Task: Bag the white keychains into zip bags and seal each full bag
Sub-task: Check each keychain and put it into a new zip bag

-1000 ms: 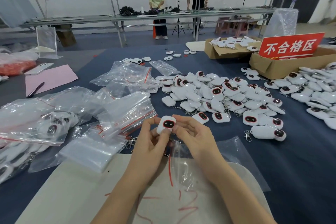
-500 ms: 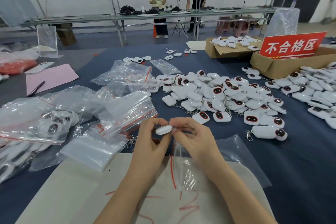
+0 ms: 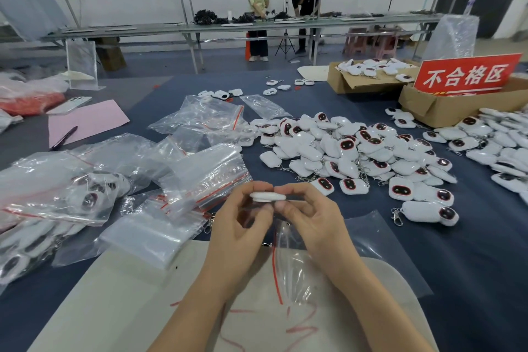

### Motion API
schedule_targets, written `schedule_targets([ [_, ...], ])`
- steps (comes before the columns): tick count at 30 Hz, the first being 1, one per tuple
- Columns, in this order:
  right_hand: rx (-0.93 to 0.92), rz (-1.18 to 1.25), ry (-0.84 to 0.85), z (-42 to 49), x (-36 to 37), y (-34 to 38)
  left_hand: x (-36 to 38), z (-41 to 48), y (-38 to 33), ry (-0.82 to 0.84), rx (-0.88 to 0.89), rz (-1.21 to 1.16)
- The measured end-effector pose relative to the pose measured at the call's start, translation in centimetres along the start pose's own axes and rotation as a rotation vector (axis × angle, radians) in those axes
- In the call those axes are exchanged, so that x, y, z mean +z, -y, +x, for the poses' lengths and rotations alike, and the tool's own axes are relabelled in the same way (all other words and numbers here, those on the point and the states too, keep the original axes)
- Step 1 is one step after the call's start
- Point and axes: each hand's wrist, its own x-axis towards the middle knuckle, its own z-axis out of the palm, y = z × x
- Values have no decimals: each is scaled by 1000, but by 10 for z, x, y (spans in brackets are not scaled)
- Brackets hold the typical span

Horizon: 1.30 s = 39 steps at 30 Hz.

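Keychain (image 3: 268,196) is held edge-on just above the tabletop (image 3: 471,251), with the left hand (image 3: 243,220) pinching one end and the right hand (image 3: 308,214) pinching the other. That two-handed hold looks meant for turning it over to check it. The clear zip bag (image 3: 288,271) with the red strip lies directly beneath, probably so the drop is short, though I cannot tell whether a finger grips it. From this angle it is a flat, rounded white shell with a seam round its rim and no dark face showing, unlike many in the pile of keychains (image 3: 351,148) beyond.
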Motion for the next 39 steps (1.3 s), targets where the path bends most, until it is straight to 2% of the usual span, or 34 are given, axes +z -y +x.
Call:
schedule_targets([
  [15,-107,-79,-84,-2,1,-6,5,0,-2,-17,4,-94],
  [20,-9,100,-98,-1,2,-2,10,-1,-4,-41,-44,-171],
  [25,48,54,-127,3,-3,-1,10,-3,-5,105,-63,-38],
  [29,21,79,-171,3,-4,-1,14,-1,-6,33,-97,-98],
  [33,-36,81,-158,2,-1,1,12,0,-6,1,-36,-6],
  [39,-88,-19,-147,-1,4,0,10,0,-4,-26,-37,-79],
])
